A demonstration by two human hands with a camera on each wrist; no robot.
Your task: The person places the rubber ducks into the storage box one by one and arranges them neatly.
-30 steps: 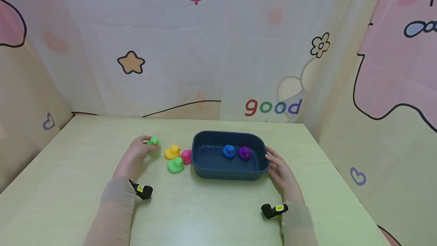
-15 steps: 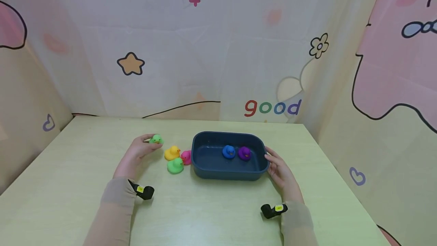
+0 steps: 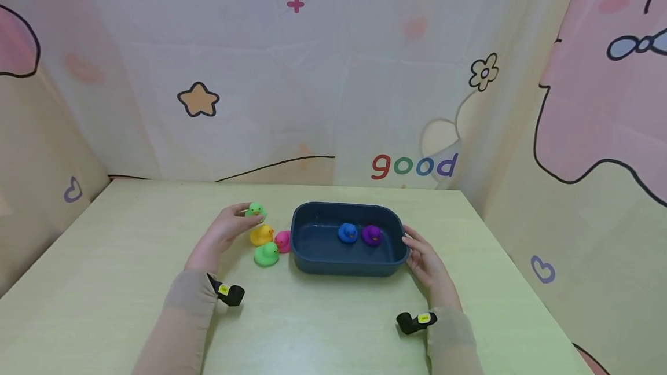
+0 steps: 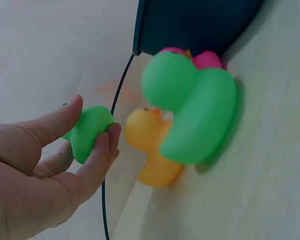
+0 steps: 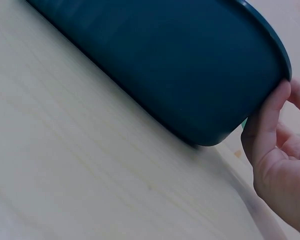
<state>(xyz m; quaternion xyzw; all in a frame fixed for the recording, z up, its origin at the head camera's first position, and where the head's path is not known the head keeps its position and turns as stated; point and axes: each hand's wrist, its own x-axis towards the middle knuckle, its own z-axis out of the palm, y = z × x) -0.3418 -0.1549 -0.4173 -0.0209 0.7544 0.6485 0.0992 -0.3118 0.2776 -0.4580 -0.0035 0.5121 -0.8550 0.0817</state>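
My left hand [image 3: 229,227] pinches a green rubber duck [image 3: 255,211] between thumb and fingers, above the table and left of the dark blue basin [image 3: 344,267]. In the left wrist view the held duck [image 4: 92,127] sits at the fingertips. Below it stand a yellow duck [image 3: 261,235], a second green duck [image 3: 266,254] and a pink duck [image 3: 282,242], which is right by the basin's left end. Inside the basin sit a blue duck [image 3: 347,233] and a purple duck [image 3: 372,235]. My right hand [image 3: 428,262] touches the basin's right end, fingertips at the rim.
The pale wooden table [image 3: 312,328] carries the basin and ducks. A printed cloth backdrop [image 3: 250,74] rises behind it and at both sides. Black wrist cameras are strapped over the sleeves.
My left hand has moved right and slightly up with the green duck, now above the yellow duck. The right hand has stayed at the basin, which keeps its place.
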